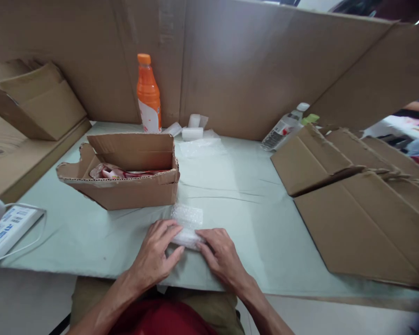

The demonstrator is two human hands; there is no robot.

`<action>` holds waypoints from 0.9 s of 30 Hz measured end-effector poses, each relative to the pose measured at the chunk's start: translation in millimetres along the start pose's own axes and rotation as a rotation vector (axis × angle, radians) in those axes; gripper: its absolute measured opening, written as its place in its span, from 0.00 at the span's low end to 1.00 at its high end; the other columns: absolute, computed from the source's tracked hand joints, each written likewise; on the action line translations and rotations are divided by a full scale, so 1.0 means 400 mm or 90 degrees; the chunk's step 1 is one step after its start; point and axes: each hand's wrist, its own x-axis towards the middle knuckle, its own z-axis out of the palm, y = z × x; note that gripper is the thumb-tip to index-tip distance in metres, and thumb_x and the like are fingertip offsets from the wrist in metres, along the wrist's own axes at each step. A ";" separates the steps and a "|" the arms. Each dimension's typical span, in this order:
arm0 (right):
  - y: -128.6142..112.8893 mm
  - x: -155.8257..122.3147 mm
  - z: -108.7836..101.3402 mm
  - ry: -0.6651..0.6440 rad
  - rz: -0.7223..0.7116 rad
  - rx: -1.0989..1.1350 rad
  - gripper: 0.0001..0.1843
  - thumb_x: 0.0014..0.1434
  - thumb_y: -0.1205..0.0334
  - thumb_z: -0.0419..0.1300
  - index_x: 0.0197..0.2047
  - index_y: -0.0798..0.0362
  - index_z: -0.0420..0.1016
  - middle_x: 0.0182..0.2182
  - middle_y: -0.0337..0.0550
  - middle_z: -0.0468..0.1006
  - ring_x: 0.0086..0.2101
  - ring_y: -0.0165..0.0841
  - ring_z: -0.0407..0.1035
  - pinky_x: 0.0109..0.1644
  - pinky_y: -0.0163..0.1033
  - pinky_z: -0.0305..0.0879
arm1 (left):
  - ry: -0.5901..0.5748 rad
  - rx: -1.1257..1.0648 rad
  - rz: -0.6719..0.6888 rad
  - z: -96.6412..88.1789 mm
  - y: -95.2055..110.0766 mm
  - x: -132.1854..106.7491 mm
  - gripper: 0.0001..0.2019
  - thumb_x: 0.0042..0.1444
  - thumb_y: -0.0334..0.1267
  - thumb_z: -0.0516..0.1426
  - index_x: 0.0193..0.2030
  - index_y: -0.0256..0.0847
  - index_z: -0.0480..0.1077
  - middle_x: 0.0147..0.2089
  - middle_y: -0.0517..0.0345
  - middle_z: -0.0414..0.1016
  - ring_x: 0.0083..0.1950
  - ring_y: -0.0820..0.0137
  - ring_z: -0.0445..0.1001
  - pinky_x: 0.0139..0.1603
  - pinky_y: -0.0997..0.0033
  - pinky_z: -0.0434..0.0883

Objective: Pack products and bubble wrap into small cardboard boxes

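Your left hand [157, 251] has its fingers and thumb closed around the left end of a small, clear, rolled bubble-wrap bundle [187, 238]; your right hand [219, 251] grips the other end the same way. The bundle lies on the pale green cloth-covered table [230, 223], on your side of the open brown cardboard box [143, 195] and just off its right end. It looks light and springy, probably slick on the film; what is inside, and whether it is fragile, you can't tell. Best hold it by both ends, with thumbs on the near edge and light pressure so the bubbles don't collapse. The loose, flat bubble-wrap tail [187, 214], just beside the box's near right corner, should be floppy. Behind the box stands an orange plastic bottle [148, 95]; small white wrapped blocks [192, 134] lie beyond its far right corner.
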 end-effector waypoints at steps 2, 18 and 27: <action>0.001 0.001 -0.005 -0.025 0.051 0.055 0.12 0.67 0.63 0.57 0.51 0.50 0.77 0.42 0.45 0.84 0.40 0.38 0.76 0.47 0.45 0.70 | -0.016 -0.006 0.021 -0.009 0.000 -0.007 0.17 0.59 0.32 0.59 0.56 0.39 0.71 0.53 0.47 0.76 0.57 0.58 0.70 0.59 0.56 0.68; 0.003 -0.005 0.031 0.070 0.062 0.041 0.10 0.65 0.62 0.60 0.49 0.52 0.77 0.41 0.47 0.84 0.41 0.40 0.76 0.46 0.45 0.71 | 0.059 -0.091 -0.170 0.002 -0.014 0.008 0.19 0.61 0.38 0.56 0.58 0.37 0.70 0.51 0.46 0.74 0.51 0.60 0.73 0.52 0.59 0.71; -0.023 0.011 0.047 0.148 0.149 0.201 0.10 0.63 0.61 0.62 0.47 0.50 0.78 0.40 0.44 0.83 0.40 0.37 0.77 0.46 0.40 0.72 | 0.014 -0.495 -0.416 0.005 0.017 -0.011 0.27 0.55 0.43 0.61 0.61 0.36 0.66 0.50 0.47 0.77 0.49 0.62 0.76 0.53 0.62 0.72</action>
